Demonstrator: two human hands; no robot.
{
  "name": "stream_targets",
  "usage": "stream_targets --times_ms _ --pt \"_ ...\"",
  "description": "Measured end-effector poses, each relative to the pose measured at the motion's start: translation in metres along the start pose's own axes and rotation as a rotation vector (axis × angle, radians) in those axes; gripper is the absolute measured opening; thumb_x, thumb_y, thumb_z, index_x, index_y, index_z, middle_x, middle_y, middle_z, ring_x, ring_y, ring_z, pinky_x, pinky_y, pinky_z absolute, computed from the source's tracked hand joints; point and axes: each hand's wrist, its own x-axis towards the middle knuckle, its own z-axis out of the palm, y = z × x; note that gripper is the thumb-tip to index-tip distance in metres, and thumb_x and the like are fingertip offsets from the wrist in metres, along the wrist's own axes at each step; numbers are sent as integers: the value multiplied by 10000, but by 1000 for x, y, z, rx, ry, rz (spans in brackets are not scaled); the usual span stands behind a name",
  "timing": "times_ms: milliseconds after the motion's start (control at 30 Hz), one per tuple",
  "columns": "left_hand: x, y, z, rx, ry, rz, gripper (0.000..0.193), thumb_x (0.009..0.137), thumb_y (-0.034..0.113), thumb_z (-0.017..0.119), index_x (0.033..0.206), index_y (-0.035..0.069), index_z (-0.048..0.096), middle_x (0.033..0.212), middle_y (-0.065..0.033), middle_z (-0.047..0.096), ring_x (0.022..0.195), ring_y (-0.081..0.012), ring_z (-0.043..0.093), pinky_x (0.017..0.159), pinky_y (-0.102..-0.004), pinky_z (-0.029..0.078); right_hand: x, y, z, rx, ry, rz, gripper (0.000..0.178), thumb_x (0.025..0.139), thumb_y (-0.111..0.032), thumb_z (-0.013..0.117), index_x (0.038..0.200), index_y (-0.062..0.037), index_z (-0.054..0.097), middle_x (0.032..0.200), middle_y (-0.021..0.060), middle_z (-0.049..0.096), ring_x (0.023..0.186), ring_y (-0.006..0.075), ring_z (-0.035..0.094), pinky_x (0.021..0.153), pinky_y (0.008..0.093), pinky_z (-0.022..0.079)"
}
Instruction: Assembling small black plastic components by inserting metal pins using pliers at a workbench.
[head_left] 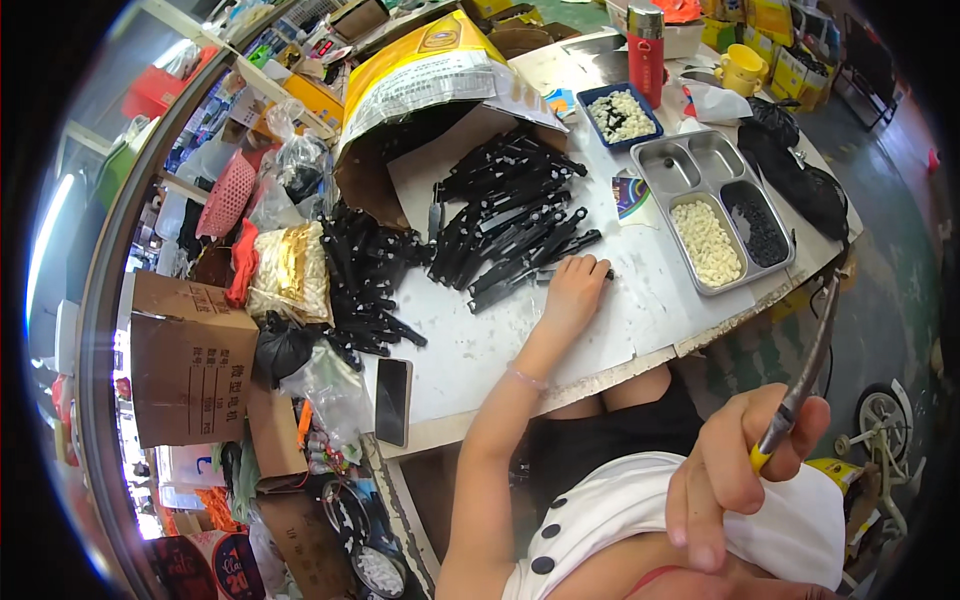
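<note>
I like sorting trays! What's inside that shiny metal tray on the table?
The metal tray holds white bits in one section and black bits in another. Its two far sections look empty. Anything under the bits is hidden.

Yellow sack [420, 70] back of table; brown carton [190, 365] left; dark phone [392, 400] front edge.

Left hand [572, 285] on black plastic strips [510, 225], right hand [735, 470] gripping slim metal tool [805, 365], steel tray [700, 160]
</note>
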Motion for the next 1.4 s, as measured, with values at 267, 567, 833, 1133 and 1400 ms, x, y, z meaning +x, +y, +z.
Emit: stream_targets --times_ms 267,567,833,1133,1400 --pt "-9 -2 -12 -180 -52 -6 330 724 194 702 1022 99 594 899 -61 559 889 -251 545 790 -357 436 -1 -4 -3 -41 -34 86 431 1027 -350 217 973 -11 477 930 189 509 970 517 584 932 607 356" --pt "-14 5 -22 -394 32 -117 266 805 87 630 1069 79 596 873 -93 587 830 -272 565 722 -347 457 -5 -10 -50 -230 172 -242 386 1010 -356 312 915 -40 511 882 131 531 759 328 608 752 497 459" --pt "-28 45 -73 -346 300 -311 231 849 87 622 1076 47 606 799 -109 599 723 -266 556 644 -343 444 -38 6 -156 -1885 662 127 199 907 -132 515 810 27 585 968 134 573 815 245 561 735 303 434" --pt "-56 54 -91 -217 319 -366 193 862 133 626 1016 18 611 702 -82 572 598 -221 521 566 -310 426 -32 34 -168 -2165 464 58 163 842 -105 627 804 47 581 877 146 583 738 297 569 652 339 457" --pt "-149 76 -172 -1303 -398 -1039 298 965 229 494 1089 -19 602 709 -14 544 631 -72 477 569 -205 380 -54 60 -157 -1967 -65 106 192 748 -137 728 827 -12 604 862 105 613 767 283 594 672 354 485"
